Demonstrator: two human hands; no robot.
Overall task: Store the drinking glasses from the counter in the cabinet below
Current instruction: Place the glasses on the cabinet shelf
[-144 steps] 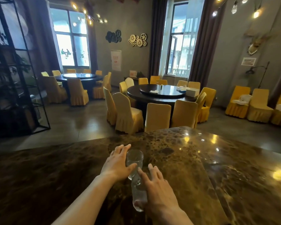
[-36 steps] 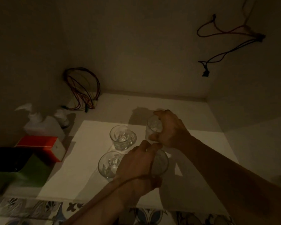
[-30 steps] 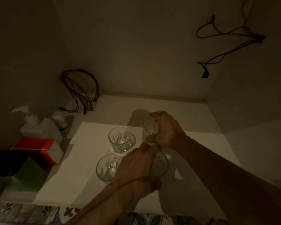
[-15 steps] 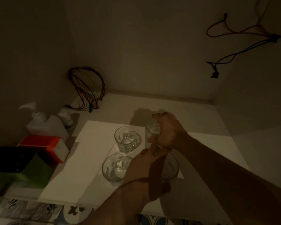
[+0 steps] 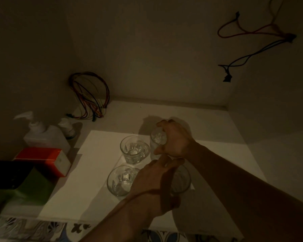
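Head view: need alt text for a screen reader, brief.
In a dim cabinet, the right hand grips a glass at the back and the left hand holds another nearer the front, beside two free-standing glasses on white paper. Bottles and a red box sit left.

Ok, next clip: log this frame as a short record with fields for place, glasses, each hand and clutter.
place: inside a dim cabinet, glasses on a white sheet
glasses: four in view, in a two-by-two cluster
free glasses: rear left glass, front left glass
right hand: grips the rear right glass
left hand: holds the front right glass
clutter: pump bottle, red box, wire bundle
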